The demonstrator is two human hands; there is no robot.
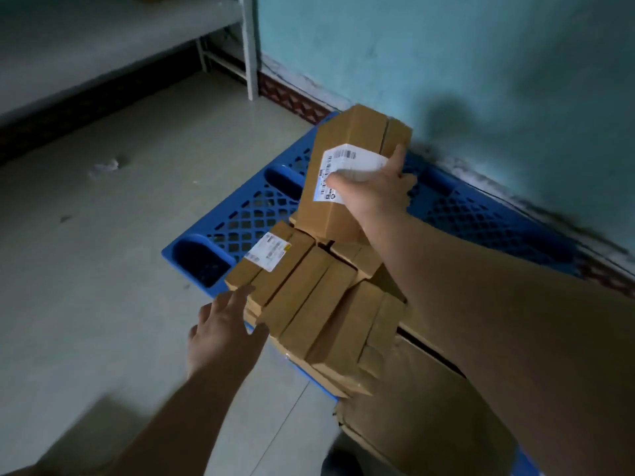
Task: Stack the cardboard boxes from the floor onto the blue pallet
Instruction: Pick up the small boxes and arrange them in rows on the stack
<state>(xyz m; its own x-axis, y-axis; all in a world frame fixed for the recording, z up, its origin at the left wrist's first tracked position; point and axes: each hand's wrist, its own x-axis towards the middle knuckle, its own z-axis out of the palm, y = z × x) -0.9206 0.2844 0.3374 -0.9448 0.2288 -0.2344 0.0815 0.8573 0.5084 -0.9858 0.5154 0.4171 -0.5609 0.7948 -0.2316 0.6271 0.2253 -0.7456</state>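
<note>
Teal wall, blue pallet [481,207], boxes going up.
Right hand [371,194] clamps a labelled box [343,159] above the stack [309,304]; light, stiff, gripped mid-length. Left hand [223,328] spread, empty.

The single head-worn camera looks forward and steeply down, wide-angle. It sits close above the blue pallet [240,214] and both forearms.

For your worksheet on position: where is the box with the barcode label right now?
Centre of the head view: the labelled box is gripped by the right hand, above the blue pallet.
</note>
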